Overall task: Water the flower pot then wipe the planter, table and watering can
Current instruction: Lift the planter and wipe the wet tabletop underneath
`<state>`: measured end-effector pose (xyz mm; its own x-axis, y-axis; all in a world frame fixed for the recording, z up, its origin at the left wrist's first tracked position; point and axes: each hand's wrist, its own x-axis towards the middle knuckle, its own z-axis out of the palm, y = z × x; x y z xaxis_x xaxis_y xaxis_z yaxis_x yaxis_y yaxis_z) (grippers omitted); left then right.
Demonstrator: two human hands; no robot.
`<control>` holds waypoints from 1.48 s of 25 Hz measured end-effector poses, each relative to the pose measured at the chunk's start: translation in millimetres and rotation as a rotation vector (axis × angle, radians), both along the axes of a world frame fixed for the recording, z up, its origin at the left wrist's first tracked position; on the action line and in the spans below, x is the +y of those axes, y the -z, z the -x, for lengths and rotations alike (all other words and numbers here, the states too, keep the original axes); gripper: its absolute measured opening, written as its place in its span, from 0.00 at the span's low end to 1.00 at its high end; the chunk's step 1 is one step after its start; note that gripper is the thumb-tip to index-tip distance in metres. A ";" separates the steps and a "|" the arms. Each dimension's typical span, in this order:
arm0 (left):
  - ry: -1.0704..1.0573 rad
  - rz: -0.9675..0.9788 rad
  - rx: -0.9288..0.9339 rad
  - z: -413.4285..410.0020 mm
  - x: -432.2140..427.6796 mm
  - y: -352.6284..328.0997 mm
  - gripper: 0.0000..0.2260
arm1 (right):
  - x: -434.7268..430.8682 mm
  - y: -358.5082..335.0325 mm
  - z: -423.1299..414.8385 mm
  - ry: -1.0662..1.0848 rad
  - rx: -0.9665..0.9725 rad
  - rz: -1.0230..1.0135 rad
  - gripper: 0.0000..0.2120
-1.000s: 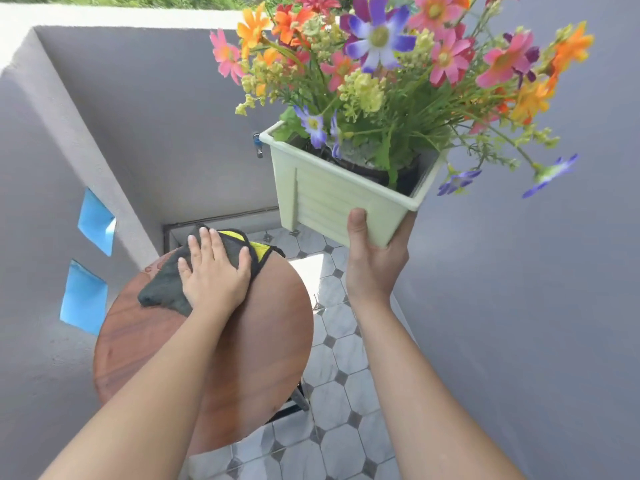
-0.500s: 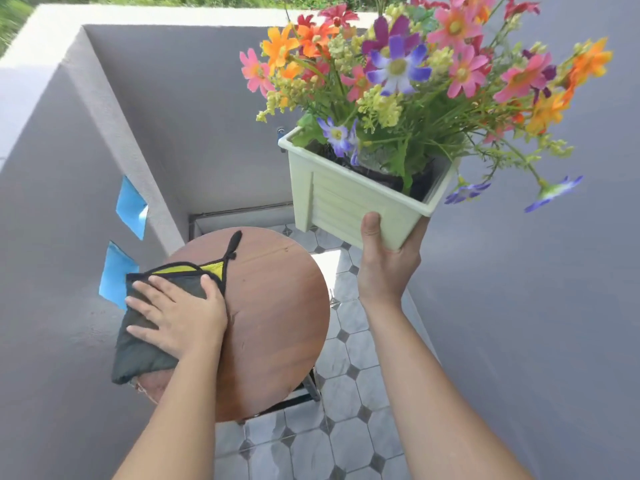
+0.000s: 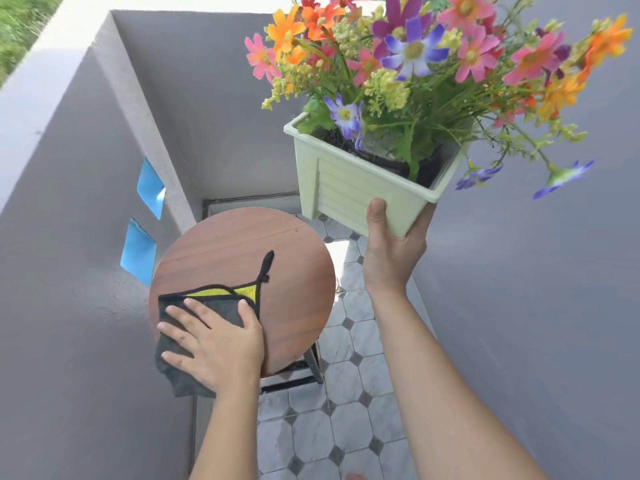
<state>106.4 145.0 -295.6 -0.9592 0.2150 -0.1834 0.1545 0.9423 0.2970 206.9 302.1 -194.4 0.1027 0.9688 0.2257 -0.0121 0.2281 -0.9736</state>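
Observation:
My right hand [image 3: 391, 252] holds a pale green square planter [image 3: 349, 188] from below, lifted clear of the table and tilted, with the thumb on its near side. Colourful flowers [image 3: 426, 60] fill it. My left hand [image 3: 216, 344] presses flat, fingers spread, on a dark grey cloth [image 3: 204, 306] with a yellow inner face and a black loop. The cloth lies at the near left edge of the round brown wooden table [image 3: 277, 271] and hangs over the rim. No watering can is in view.
Grey walls close in on the left, back and right. Two blue paper squares [image 3: 143, 223] stick to the left wall. A tiled floor [image 3: 332, 438] lies below, with the table's dark metal legs [image 3: 311, 368] showing under the top.
My left hand has slid the cloth from the table's far left edge toward me to its near left edge. The planter stays held up in my right hand.

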 end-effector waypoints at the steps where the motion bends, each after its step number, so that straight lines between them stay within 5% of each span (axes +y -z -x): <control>1: -0.001 -0.008 -0.010 -5.2 -2.4 0.9 0.37 | -1.6 -0.2 -1.9 -0.004 -0.002 0.000 0.43; 10: 0.124 -0.029 0.001 -47.7 -21.3 4.2 0.49 | -5.7 -5.3 -14.3 -0.011 0.003 -0.015 0.43; 16: 0.279 -0.098 -0.111 -71.6 -27.2 4.1 0.34 | -3.8 -10.5 -20.5 0.001 0.023 -0.032 0.44; 20: 0.426 -0.175 -0.076 -88.3 -28.9 -1.3 0.35 | 1.0 -13.4 -22.6 0.012 0.029 -0.049 0.44; 25: 0.216 -0.679 -0.648 -87.0 -3.6 -59.0 0.26 | 11.5 -11.9 -27.8 0.043 0.035 -0.037 0.44; 28: -0.108 -1.059 -1.318 -46.7 28.3 -68.8 0.25 | 17.7 -12.6 -31.2 0.056 0.036 -0.035 0.45; 29: -0.124 -1.085 -1.416 -34.3 34.4 -67.9 0.25 | 18.6 -12.6 -32.1 0.061 0.040 -0.037 0.45; 31: 0.051 -0.968 -1.298 -9.5 47.4 -66.5 0.22 | 20.7 -13.2 -33.9 0.067 0.048 -0.038 0.45; 35: 0.454 -0.314 -0.383 28.7 57.8 -59.4 0.34 | 23.7 -14.6 -36.8 0.070 0.041 -0.049 0.44; 37: 0.539 -0.182 -0.017 23.2 56.1 -55.7 0.36 | 24.4 -14.6 -36.9 0.075 0.039 -0.045 0.44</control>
<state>83.2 201.1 -239.8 -0.7023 0.7030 -0.1124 0.5931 0.6650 0.4539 243.7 326.4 -179.8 0.1838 0.9470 0.2635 -0.0309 0.2735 -0.9614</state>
